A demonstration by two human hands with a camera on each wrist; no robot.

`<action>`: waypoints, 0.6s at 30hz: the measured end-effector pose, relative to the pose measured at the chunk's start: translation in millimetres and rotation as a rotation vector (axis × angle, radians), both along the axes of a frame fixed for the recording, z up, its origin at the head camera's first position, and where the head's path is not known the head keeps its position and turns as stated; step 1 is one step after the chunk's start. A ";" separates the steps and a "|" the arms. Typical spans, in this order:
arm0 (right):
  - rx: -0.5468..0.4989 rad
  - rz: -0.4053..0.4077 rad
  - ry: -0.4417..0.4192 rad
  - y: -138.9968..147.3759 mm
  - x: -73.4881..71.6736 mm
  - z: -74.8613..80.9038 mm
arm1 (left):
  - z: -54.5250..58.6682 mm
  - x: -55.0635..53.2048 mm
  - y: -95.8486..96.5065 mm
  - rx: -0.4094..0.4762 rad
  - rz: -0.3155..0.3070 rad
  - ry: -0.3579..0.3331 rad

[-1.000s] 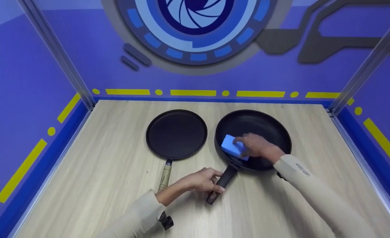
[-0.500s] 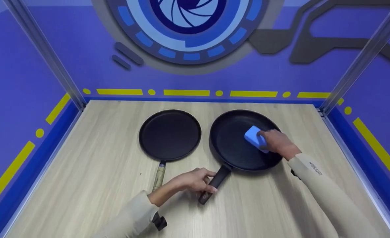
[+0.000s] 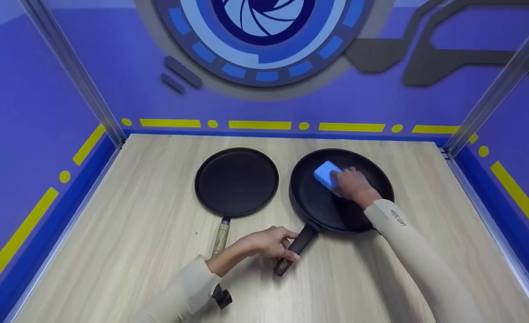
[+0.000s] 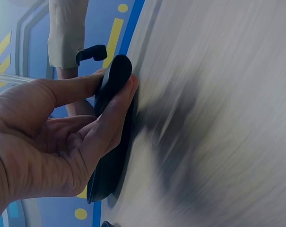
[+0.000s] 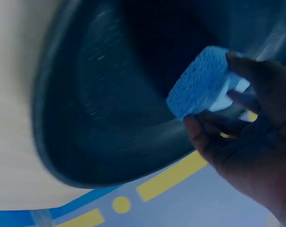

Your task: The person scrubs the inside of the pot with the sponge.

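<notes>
A black frying pan (image 3: 354, 220) stands on the right half of the table, its dark handle (image 3: 304, 240) slanting toward the front left. My left hand (image 3: 271, 243) pinches that handle between thumb and fingers; the left wrist view shows the handle's end (image 4: 118, 71) between them. Inside the pan, my right hand (image 3: 355, 184) grips a blue sponge (image 3: 325, 174) by its sides. In the right wrist view the porous face of the sponge (image 5: 197, 82) shows, with fingertips on two edges and the pan's inner surface (image 5: 109, 109) behind it.
A flat black pan (image 3: 236, 181) with a wood-patterned handle (image 3: 221, 237) lies to the left, its handle partly behind my left forearm. The wooden table (image 3: 148, 188) is enclosed by blue panels (image 3: 264, 110) at the back and sides.
The sponge in my right hand has gone from the pan's front left to its right side, then back to the upper left. My left hand keeps its hold on the handle.
</notes>
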State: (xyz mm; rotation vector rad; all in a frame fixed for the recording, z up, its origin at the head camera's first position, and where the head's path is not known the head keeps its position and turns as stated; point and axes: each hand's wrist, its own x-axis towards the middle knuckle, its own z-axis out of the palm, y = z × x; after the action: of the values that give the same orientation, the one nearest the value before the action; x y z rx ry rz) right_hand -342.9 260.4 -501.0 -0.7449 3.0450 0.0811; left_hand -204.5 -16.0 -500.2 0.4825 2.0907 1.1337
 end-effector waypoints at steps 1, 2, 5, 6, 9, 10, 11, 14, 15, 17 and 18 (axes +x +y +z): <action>-0.015 0.036 -0.008 -3.3 2.6 -0.2 | 0.3 -0.2 -0.4 -0.001 0.002 0.000; -0.031 0.076 -0.019 -6.4 5.8 -0.1 | 0.7 -0.3 -0.8 -0.003 0.002 -0.002; -0.070 0.185 -0.069 -10.9 18.6 2.1 | 2.4 -0.5 -1.3 -0.010 -0.002 -0.002; -0.083 0.209 -0.085 -9.9 22.9 2.8 | 2.8 -0.6 -1.0 -0.018 -0.012 0.010; -0.123 0.234 -0.143 -1.0 35.2 6.1 | 3.8 -1.3 0.2 -0.031 -0.040 0.039; -0.130 0.233 -0.161 3.8 38.5 7.1 | 3.8 -1.4 0.7 -0.037 -0.050 0.051; -0.131 0.232 -0.175 8.9 41.0 8.1 | 3.3 -1.4 1.1 -0.038 -0.054 0.056; -0.120 0.219 -0.225 23.9 44.9 12.1 | 1.3 -1.7 0.6 -0.034 -0.042 0.040; -0.109 0.218 -0.230 28.5 44.6 13.2 | 0.7 -1.8 -0.1 -0.034 -0.037 0.035; -0.076 0.212 -0.226 36.9 41.6 15.4 | 0.2 -1.9 -2.0 -0.032 -0.032 0.026; -0.060 0.201 -0.220 40.5 39.2 16.3 | 0.1 -2.0 -3.1 -0.033 -0.032 0.026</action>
State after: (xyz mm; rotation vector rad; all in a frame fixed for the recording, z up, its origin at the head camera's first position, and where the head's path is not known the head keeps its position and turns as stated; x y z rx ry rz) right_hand -303.7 300.9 -484.7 -0.9902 2.7688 -0.0859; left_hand -206.5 -19.1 -500.1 0.5157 2.1127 1.0789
